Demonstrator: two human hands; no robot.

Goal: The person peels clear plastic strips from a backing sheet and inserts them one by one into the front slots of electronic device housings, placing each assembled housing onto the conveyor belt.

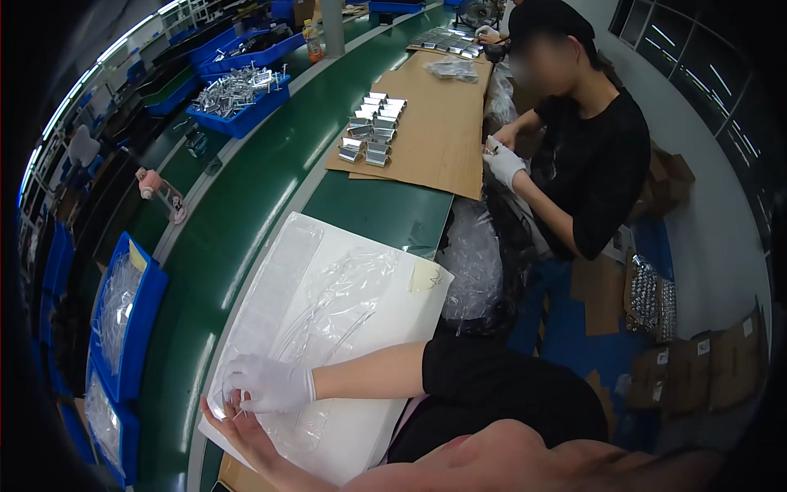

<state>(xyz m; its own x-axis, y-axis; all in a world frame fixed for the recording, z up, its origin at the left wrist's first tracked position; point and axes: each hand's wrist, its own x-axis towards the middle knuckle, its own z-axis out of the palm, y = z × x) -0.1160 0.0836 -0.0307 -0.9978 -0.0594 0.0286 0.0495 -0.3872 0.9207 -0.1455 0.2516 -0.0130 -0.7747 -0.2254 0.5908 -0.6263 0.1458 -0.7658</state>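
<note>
At the near edge, the bare left hand (252,439) and the white-gloved right hand (266,384) were together, their fingertips meeting over the lower left part of a white sheet (402,313). Something small and thin seemed to be caught between those fingertips, but the glove and fingers covered most of it; I could not tell what it was or how firmly either hand was clamped.

The clear plastic film (352,287) lay flat on the sheet, up and to the right of the hands, its long axis slanting from beside the glove toward the sheet's far edge. The gloved right hand was the nearer to it, with the bare hand on the opposite side of the glove. More clear film showed below the gloved wrist.

Left of the sheet stood a blue bin (152,316) of clear plastic. Past the sheet, the green worktop (377,205) carried brown cardboard (438,115) with rows of shiny metal pieces (377,127). A co-worker (598,148) sat to its right, and a blue tray (246,123) heaped with metal parts (238,90) stood farther off at left.
</note>
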